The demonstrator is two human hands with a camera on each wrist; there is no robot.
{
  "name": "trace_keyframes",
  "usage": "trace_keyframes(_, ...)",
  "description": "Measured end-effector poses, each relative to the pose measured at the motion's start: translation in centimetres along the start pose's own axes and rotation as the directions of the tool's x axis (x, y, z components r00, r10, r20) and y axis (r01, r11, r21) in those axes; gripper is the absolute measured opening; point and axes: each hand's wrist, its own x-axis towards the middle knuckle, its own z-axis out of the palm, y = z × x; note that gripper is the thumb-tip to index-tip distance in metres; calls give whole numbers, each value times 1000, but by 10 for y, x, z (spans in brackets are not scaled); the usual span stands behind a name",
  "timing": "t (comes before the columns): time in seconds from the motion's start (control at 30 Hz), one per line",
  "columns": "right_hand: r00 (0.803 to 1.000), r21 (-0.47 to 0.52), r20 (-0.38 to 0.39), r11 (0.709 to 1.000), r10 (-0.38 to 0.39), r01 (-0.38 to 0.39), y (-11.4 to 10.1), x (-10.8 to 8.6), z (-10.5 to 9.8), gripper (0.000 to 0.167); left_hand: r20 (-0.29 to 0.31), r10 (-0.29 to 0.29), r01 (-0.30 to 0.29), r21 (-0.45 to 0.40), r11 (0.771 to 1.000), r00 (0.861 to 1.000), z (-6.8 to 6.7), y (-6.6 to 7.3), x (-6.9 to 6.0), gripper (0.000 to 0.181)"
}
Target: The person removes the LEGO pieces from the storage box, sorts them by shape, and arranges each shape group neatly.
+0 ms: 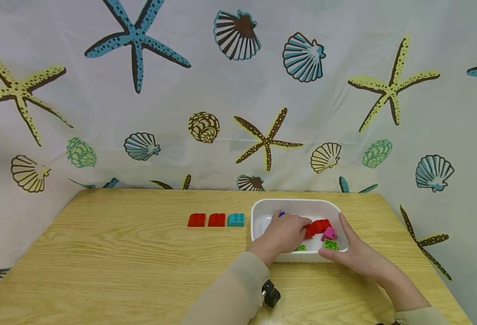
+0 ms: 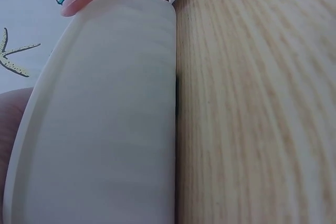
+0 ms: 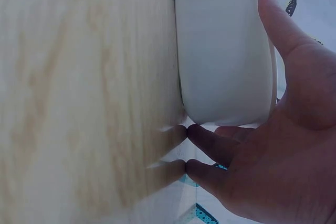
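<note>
A white plastic box [image 1: 303,257] stands on the table with building blocks inside. My left hand [image 1: 285,232] reaches down into it over the front wall; its fingertips are mostly hidden, near red blocks [image 1: 320,226]. Whether it pinches one cannot be seen. At the box's right end, my right hand [image 1: 360,255] holds the rim, thumb over the front side and fingers around the far corner. Close to the right thumb lie a green block [image 1: 330,244] and a pink block [image 1: 329,233]. Another green block [image 1: 301,248] and a bit of a blue block [image 1: 282,214] show around the left hand.
Left of the box, two red blocks [image 1: 197,220] [image 1: 216,220] and a light blue block [image 1: 236,220] lie in a row on the wooden table [image 1: 120,253]. A cloth [image 1: 173,99] printed with shells and starfish hangs behind the table.
</note>
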Motion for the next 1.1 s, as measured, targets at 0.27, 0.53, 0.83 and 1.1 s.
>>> trace_keyframes(0.27, 1000, -7, 0, 1000, 19, -19, -1, 0, 0, 130, -15, -14, 14, 0, 1000, 1000, -1, 0, -3, 46)
trace_keyframes(0.53, 1000, -6, -2, 1000, 26, -26, -2, 0, 0, 131, -45, -45, 47, 32, 998, 998, -1, 1, -2, 41)
trace_keyframes(0.83, 999, -7, -2, 999, 32, -32, -3, 1, 0, 131, -51, -79, 80, 19, 997, 996, 0, 1, -1, 38)
trace_keyframes(1.1, 999, -5, 1, 999, 42, -42, -2, 2, 1, 131, -79, -48, 52, 51, 997, 996, -2, 1, -4, 35)
